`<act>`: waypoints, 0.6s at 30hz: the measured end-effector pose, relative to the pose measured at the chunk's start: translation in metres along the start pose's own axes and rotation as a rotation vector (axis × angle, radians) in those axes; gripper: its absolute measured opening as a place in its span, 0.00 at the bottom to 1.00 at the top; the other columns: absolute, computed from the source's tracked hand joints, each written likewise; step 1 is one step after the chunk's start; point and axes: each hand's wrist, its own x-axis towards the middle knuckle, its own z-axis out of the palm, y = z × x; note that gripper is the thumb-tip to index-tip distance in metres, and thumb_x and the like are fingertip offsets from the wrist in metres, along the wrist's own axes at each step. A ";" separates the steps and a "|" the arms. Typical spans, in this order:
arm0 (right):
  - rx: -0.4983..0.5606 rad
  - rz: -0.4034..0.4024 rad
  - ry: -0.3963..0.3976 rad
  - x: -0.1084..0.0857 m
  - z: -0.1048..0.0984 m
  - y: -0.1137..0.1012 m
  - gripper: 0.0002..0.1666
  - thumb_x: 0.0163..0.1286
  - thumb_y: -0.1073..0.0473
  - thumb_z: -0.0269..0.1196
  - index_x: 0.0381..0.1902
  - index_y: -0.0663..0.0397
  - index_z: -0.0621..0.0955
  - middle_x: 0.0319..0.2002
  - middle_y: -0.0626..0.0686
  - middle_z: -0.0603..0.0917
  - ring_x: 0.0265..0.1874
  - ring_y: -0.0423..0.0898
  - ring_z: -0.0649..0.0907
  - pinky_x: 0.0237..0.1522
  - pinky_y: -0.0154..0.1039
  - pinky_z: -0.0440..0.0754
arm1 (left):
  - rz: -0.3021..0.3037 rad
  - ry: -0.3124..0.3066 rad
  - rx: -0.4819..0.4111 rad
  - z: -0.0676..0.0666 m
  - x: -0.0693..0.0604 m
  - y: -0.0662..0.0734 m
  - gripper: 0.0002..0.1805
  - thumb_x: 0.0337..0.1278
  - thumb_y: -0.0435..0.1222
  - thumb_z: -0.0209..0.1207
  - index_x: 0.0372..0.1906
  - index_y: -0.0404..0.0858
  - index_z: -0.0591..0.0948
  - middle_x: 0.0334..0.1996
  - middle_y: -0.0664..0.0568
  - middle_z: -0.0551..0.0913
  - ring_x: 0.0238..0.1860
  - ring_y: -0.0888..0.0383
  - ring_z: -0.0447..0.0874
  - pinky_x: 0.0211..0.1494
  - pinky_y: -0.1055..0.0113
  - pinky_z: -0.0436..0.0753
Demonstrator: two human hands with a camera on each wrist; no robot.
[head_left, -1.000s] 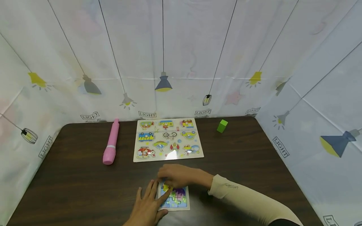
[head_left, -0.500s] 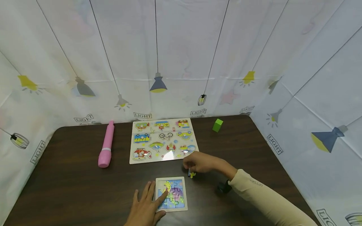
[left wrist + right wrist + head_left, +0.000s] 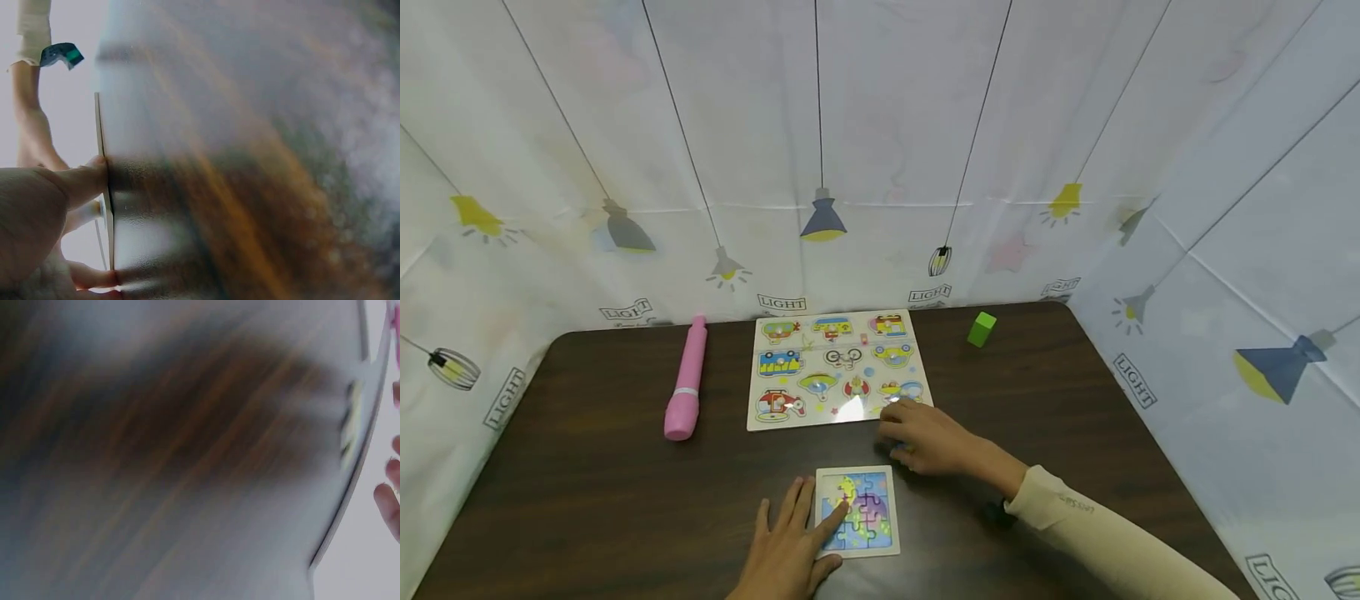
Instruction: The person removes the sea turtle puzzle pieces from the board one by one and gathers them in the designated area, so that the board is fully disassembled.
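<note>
A small square jigsaw in a pale frame lies near the table's front. My left hand is spread at its left side, index finger on the pieces; in the left wrist view that hand touches the board's edge. Just below the large picture board, my right hand hovers with bent fingers over a small blue piece, mostly hidden. The right wrist view shows the fingers of this hand apart from a blurred yellowish piece on the table.
Left of the large board lies a pink microphone-shaped toy. A green block stands at the back right of the dark table. A curtain printed with lamps hangs behind.
My right hand moved from the jigsaw's top to the right and away with a small blue and yellow piece, then let it go. My left hand stayed on the jigsaw.
</note>
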 end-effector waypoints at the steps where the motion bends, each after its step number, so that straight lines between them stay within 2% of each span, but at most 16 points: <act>1: 0.001 -0.034 0.008 0.002 0.000 -0.003 0.18 0.68 0.56 0.71 0.55 0.46 0.84 0.61 0.55 0.79 0.63 0.54 0.76 0.60 0.54 0.79 | -0.001 -0.004 0.000 0.000 0.000 0.001 0.35 0.63 0.56 0.64 0.74 0.57 0.73 0.77 0.31 0.58 0.76 0.31 0.55 0.63 0.20 0.58; 4: 0.016 -0.123 -0.041 0.011 0.002 -0.015 0.26 0.72 0.50 0.68 0.66 0.40 0.81 0.76 0.59 0.64 0.76 0.62 0.60 0.68 0.67 0.66 | -0.007 -0.021 0.001 -0.001 0.000 0.002 0.35 0.64 0.56 0.64 0.75 0.56 0.72 0.77 0.31 0.57 0.76 0.31 0.54 0.63 0.19 0.57; 6: 0.010 -0.148 -0.116 0.017 0.005 -0.022 0.27 0.74 0.48 0.65 0.69 0.33 0.78 0.80 0.58 0.55 0.79 0.64 0.51 0.70 0.71 0.60 | -0.016 -0.033 -0.002 -0.002 0.000 0.003 0.36 0.64 0.57 0.63 0.75 0.56 0.71 0.78 0.31 0.56 0.77 0.31 0.53 0.63 0.19 0.56; 8: -0.010 -0.154 -0.169 0.021 0.006 -0.026 0.26 0.74 0.46 0.64 0.69 0.30 0.78 0.81 0.57 0.52 0.79 0.64 0.48 0.71 0.72 0.57 | -0.024 -0.043 -0.003 -0.002 0.001 0.003 0.36 0.64 0.57 0.63 0.75 0.57 0.71 0.78 0.32 0.55 0.77 0.31 0.52 0.64 0.19 0.55; 11: -0.036 -0.139 -0.207 0.023 0.009 -0.027 0.25 0.74 0.45 0.64 0.68 0.26 0.79 0.81 0.55 0.52 0.80 0.63 0.47 0.72 0.71 0.55 | -0.033 -0.055 -0.013 -0.001 0.002 0.004 0.35 0.65 0.58 0.62 0.76 0.58 0.70 0.79 0.33 0.54 0.78 0.32 0.50 0.64 0.19 0.53; 18: -0.055 -0.160 -0.196 0.028 0.010 -0.030 0.21 0.72 0.46 0.67 0.62 0.29 0.83 0.80 0.56 0.57 0.79 0.64 0.50 0.71 0.71 0.58 | -0.040 -0.057 -0.015 -0.001 0.001 0.004 0.35 0.65 0.56 0.63 0.76 0.57 0.71 0.78 0.32 0.55 0.78 0.32 0.50 0.64 0.19 0.53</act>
